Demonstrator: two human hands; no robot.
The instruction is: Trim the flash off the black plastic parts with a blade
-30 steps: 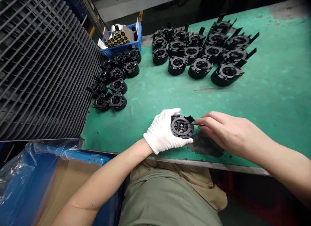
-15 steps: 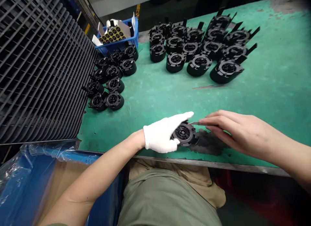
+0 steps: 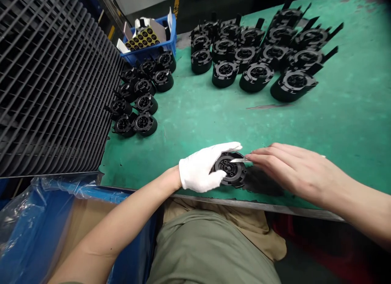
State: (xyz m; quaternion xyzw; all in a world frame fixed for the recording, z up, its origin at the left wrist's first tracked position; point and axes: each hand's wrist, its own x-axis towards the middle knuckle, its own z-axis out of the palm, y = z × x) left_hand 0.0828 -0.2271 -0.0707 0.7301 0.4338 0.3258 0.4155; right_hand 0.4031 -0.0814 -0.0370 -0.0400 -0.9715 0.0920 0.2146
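Gloved left hand (image 3: 200, 170) curled around a round black plastic part (image 3: 229, 169), right by the bench's front edge (image 3: 256, 205)! Bare right hand (image 3: 290, 174) pinches a thin metal strip (image 3: 240, 160) at its rim; open green mat (image 3: 305, 129) beyond, then rows of matching parts (image 3: 253, 60).

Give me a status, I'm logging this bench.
Gloved left hand holding round black part. Bare right hand holding thin pale strip to its face. Nothing between them.

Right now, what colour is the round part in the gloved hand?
The round part is black, best seen in the head view, held in the white-gloved left hand.
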